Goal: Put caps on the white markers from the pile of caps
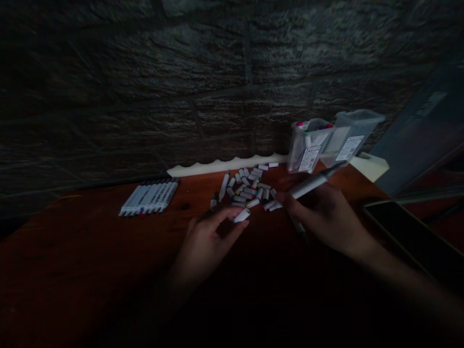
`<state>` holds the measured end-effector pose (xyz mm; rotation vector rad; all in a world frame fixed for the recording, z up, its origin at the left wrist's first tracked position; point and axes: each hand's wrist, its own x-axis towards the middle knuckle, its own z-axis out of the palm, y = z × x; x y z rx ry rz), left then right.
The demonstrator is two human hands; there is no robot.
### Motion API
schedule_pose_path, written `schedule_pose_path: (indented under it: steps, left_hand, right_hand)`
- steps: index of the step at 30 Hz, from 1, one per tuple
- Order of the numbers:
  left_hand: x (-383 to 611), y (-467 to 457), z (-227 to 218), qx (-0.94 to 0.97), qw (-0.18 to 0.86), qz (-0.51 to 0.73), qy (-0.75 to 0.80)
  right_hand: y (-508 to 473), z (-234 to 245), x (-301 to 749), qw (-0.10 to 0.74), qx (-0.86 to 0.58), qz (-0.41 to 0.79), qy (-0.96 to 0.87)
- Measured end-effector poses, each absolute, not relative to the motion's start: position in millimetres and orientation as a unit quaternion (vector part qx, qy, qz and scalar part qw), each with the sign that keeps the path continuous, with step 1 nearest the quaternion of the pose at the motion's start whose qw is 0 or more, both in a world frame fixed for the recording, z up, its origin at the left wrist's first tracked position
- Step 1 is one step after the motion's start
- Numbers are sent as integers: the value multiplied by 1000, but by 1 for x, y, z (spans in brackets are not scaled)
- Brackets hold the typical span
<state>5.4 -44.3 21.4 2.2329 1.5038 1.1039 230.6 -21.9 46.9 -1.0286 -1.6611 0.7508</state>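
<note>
Between the thumb and fingers of my left hand point(210, 234) is a white marker cap point(242, 215). My right hand point(328, 212) grips a pale marker point(310, 185), which slants up to the right with its dark end pointing away. Behind and between my hands lies a loose heap of marker caps point(250, 189), mostly white with coloured ends. One marker point(224, 186) rests at the heap's left side. Another marker point(299, 227) lies on the table below my right hand, partly hidden by it.
A neat row of markers point(148, 197) lies at left on the wooden table point(90, 251). Two clear plastic containers, one with markers in it point(308, 147) and another point(353, 135), stand at back right. A phone-like dark slab point(409, 232) lies at right. A stone wall point(217, 82) rises behind.
</note>
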Motion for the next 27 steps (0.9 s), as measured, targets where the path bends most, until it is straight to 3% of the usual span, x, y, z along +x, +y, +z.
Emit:
schedule_pose_path:
  steps: [6, 9, 20, 27]
  left_hand:
    - [3, -36, 15, 820, 82, 312, 472]
    - [3, -33, 9, 835, 70, 294, 459]
    - [-2, -33, 4, 796, -28, 251, 549]
    - [6, -40, 7, 803, 4, 243, 545]
  right_hand:
    - [-15, 49, 228, 477, -417, 552, -543]
    - [-14, 48, 228, 481, -395, 591, -513]
    - [3, 37, 239, 472, -506, 452, -562]
    - [-18, 35, 240, 258, -480, 208, -812]
